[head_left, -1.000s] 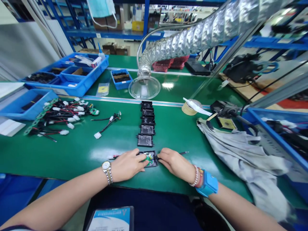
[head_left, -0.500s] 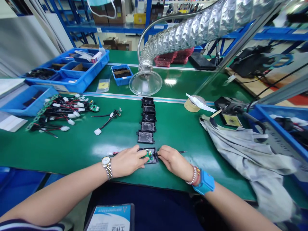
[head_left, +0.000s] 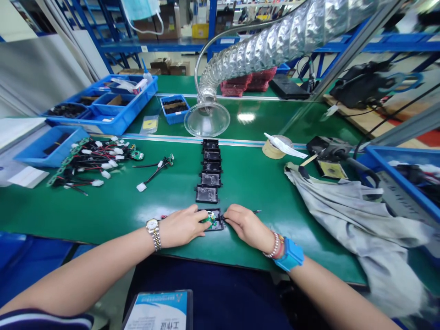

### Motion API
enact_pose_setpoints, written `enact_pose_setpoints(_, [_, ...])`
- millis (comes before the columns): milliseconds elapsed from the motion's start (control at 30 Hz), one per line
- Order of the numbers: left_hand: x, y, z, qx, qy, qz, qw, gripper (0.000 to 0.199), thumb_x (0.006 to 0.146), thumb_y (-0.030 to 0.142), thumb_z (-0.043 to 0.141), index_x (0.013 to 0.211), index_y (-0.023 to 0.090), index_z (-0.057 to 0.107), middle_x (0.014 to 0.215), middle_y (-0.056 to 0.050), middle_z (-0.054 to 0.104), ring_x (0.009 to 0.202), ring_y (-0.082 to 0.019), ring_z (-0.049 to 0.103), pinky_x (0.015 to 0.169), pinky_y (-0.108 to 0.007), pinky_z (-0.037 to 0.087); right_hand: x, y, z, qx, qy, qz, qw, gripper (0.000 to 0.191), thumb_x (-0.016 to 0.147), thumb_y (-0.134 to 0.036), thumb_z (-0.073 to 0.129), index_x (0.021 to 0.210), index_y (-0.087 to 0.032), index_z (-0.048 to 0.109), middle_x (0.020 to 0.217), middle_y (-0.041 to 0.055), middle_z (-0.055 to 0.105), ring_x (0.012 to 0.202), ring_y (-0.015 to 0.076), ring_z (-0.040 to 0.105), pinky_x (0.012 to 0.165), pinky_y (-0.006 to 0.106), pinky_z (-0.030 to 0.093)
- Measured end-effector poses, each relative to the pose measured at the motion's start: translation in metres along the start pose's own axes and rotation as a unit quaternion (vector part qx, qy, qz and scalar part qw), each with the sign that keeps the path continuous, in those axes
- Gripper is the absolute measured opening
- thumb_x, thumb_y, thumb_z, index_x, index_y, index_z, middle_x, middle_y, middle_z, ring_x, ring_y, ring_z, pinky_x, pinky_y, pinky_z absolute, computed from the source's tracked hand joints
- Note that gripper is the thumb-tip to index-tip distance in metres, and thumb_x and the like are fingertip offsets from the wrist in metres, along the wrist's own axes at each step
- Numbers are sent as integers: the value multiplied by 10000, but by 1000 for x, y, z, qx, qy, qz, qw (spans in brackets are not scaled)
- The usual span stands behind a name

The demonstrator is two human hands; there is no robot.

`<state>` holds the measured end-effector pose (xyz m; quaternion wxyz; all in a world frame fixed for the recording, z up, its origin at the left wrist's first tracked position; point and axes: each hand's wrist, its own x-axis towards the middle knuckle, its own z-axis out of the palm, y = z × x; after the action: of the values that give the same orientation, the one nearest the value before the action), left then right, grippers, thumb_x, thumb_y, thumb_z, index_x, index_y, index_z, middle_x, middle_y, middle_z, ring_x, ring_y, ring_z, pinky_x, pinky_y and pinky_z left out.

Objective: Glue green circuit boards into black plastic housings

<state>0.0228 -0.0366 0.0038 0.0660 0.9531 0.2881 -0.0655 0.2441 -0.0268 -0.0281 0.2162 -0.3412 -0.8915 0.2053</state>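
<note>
Your left hand (head_left: 180, 227) lies over the left part of an open black case (head_left: 217, 225), fingertips on the green circuit board (head_left: 212, 220) inside it; whether they grip anything beneath, cannot tell. Your right hand (head_left: 249, 225) is at the case's right end, thumb and fingers closed in a pinch on a black cable (head_left: 257, 211), its tip showing past the knuckles. Case sits flat on the green bench (head_left: 113, 208), between your hands, near the bench's front edge. Just beyond it, a column of five black trays (head_left: 207, 194) runs away from you, toward the clear hood (head_left: 206, 120) on the silver duct (head_left: 254, 52). Left of the column: one loose wired board (head_left: 160, 165) with white connector; farther left, a heap of wired boards (head_left: 99, 160) beside a small blue bin (head_left: 55, 149). Right side: tape roll (head_left: 273, 149) with a white tube (head_left: 285, 145) across it, then a crumpled grey cloth (head_left: 343, 215) near the blue crate (head_left: 395, 183).
</note>
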Motion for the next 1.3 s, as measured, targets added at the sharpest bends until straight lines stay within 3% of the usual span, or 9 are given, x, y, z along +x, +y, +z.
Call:
enact_pose_setpoints(100, [0,0,-1,-3,2,-2,1000,212,872,317,441,1028,201,528,983,-54,506,810,-184,429,629,-262,414,-2,-3,1,-10,8,-5,1000,220,870,-108,356,825,-129,571,739,67,540,696,151,510,655,276,445])
enact_pose_setpoints(267, [0,-1,-1,-14,7,6,1000,210,878,314,431,1029,206,528,1004,-52,503,821,-182,434,640,-262,424,-9,-17,-5,-75,26,-15,997,253,878,-206,405,1087,-156,539,984,115,525,860,186,503,735,326,430])
enact_pose_setpoints(367, [0,-3,0,-19,8,10,1000,207,880,309,426,1017,200,536,991,-55,503,823,-181,434,659,-266,428,-9,-27,-6,-148,-12,-13,989,244,859,-281,466,1060,-200,577,933,97,522,806,193,483,683,333,401])
enact_pose_setpoints(533, [1,-7,0,-18,0,27,999,221,879,309,420,1007,190,555,998,-70,496,820,-188,439,662,-275,434,0,-32,-4,-176,-49,-28,983,213,860,-266,463,990,-172,603,844,78,506,730,170,448,655,310,363])
enact_pose_setpoints(767, [1,-9,-1,-23,13,40,999,214,869,300,440,1011,194,561,989,-65,497,823,-188,453,677,-278,440,-5,-26,4,-124,24,-32,991,210,870,-226,446,1007,-185,599,880,83,509,801,178,459,699,312,354])
enact_pose_setpoints(1000, [2,-10,0,-23,22,41,999,200,847,311,480,959,184,585,985,-75,499,795,-180,466,686,-282,441,3,-29,3,-173,-38,-27,984,212,869,-287,450,963,-185,610,807,69,499,721,171,431,640,303,330])
enact_pose_setpoints(1167, [1,-11,-3,-44,30,41,998,196,831,293,503,978,188,580,1026,-77,515,828,-188,499,737,-309,454,4,-29,7,-152,-6,-71,986,195,877,-221,434,947,-154,603,990,84,566,867,198,431,731,330,349])
enact_pose_setpoints(1300, [-13,-11,-9,-108,63,7,992,306,780,278,556,1076,208,514,1230,-74,442,978,-215,503,828,-349,449,0,-26,9,-113,6,-76,991,226,896,-228,403,996,-156,592,1014,53,608,877,199,425,711,319,363])
